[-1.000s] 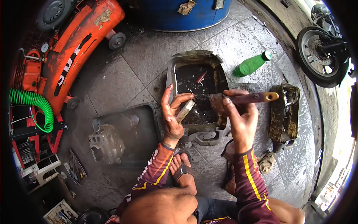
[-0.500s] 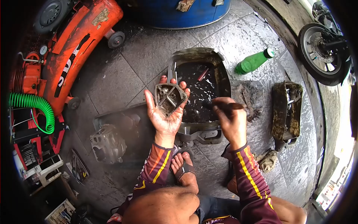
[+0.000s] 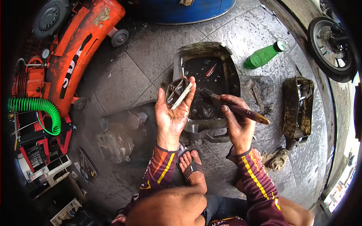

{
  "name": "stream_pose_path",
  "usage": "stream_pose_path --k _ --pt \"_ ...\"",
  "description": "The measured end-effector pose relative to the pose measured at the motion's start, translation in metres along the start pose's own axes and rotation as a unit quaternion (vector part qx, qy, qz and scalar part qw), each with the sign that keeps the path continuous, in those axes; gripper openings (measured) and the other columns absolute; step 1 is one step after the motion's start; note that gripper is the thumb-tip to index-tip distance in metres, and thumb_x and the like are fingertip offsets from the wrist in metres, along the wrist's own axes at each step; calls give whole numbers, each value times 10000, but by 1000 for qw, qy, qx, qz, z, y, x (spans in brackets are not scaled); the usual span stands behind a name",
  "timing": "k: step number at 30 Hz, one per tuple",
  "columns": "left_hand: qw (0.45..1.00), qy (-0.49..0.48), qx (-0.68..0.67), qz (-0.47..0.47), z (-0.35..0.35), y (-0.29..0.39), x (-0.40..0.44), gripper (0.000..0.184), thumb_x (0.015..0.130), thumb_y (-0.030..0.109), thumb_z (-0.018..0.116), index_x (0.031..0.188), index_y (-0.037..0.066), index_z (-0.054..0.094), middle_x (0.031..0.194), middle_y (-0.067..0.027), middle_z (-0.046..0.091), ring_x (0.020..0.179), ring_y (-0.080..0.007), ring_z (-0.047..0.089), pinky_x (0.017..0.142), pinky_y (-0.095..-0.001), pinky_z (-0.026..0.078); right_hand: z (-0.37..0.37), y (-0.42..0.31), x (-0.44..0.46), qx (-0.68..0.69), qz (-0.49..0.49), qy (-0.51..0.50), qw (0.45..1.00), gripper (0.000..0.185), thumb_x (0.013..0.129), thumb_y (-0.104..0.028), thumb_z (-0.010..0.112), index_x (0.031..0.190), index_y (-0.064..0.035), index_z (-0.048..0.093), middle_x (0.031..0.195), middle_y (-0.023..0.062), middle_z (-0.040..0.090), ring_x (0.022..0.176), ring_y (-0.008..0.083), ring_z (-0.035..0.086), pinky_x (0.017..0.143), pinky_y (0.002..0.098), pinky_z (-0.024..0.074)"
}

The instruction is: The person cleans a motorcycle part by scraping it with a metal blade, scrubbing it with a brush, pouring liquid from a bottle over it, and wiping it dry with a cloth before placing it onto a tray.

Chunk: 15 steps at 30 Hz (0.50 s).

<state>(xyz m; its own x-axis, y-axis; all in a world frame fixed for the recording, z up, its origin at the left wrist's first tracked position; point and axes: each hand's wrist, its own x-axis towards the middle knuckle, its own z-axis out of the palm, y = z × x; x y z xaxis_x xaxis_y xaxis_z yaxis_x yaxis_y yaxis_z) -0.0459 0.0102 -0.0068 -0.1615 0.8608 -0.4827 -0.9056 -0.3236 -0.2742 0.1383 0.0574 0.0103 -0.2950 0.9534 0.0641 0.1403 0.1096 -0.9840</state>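
- Left hand, palm up, cradles the metal part tilted between thumb and fingers, beside the pan.
- Right hand pinches the brush.
- Pale rim looks fairly clean; recesses seem grimy, work apparently unfinished.
- Bold lettering on the orange tank, not fully readable.

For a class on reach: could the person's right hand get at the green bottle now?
Probably, once freed: the right hand holds a brush, but nothing covers the green bottle.
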Motion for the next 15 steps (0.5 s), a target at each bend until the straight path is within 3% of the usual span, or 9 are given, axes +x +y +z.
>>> stream_pose_path --k 1,3,4,5,7,9,11,13,15 --pt "1000 1 0 0 -5 0 2 537 1047 403 390 1255 -73 525 1323 -302 520 1318 -479 426 1115 -564 400 2 -5 0 50 -12 8 999 219 851 18 692 1068 0 683 1040 138 698 966 237 679 851 325 534" --pt "983 -16 180 42 -15 0 5 528 1040 426 408 1172 -59 570 1242 -310 576 1256 -484 487 1107 -586 396 4 -11 1 96 -65 -5 993 210 830 16 718 1036 5 680 1037 154 700 967 254 674 872 348 533" --pt "989 -21 141 44 -15 -4 4 575 1047 447 362 1242 -68 528 1323 -365 484 1297 -524 416 1088 -607 386 6 -16 1 110 -83 -28 990 210 828 11 721 1034 9 679 1038 151 701 965 248 675 871 342 533" --pt "985 -32 166 24 -20 -3 5 542 1030 491 398 1186 5 582 1267 -341 537 1247 -499 477 1058 -616 409 8 -20 2 124 -101 -51 986 211 827 6 724 1033 13 678 1039 149 702 964 242 676 870 336 533" --pt "984 -25 173 34 -17 -8 5 533 1013 523 431 1213 50 575 1224 -272 584 1174 -462 543 1025 -626 432 7 -15 9 76 -124 -76 986 203 838 4 715 1037 20 678 1027 141 700 951 235 679 855 326 536" --pt "973 -37 213 85 -17 -9 4 536 1008 528 439 1232 55 557 1194 -232 604 1140 -437 568 1009 -622 447 3 -4 15 24 -31 44 998 189 854 -1 701 1039 25 677 1022 140 695 928 231 682 826 325 539" --pt "957 -50 250 137 -15 -12 5 541 1003 532 448 1251 61 539 1163 -193 625 1107 -412 592 993 -618 462 -5 0 17 -28 8 46 999 201 853 7 683 1054 -6 685 1021 150 687 929 286 689 817 334 545" --pt "919 -39 341 195 -8 -18 5 540 1005 530 443 1295 79 501 1146 -161 635 1087 -379 611 970 -608 486 -8 22 14 -170 -42 -93 980 286 809 52 653 1073 -52 694 1061 165 673 953 349 680 828 358 552" --pt "922 -46 347 165 -9 -19 7 566 1006 554 402 1316 87 489 1165 -159 632 1118 -375 610 975 -590 494 -8 26 9 -217 -61 -216 950 499 723 121 567 1163 -91 668 1219 174 611 1109 375 611 930 415 516"
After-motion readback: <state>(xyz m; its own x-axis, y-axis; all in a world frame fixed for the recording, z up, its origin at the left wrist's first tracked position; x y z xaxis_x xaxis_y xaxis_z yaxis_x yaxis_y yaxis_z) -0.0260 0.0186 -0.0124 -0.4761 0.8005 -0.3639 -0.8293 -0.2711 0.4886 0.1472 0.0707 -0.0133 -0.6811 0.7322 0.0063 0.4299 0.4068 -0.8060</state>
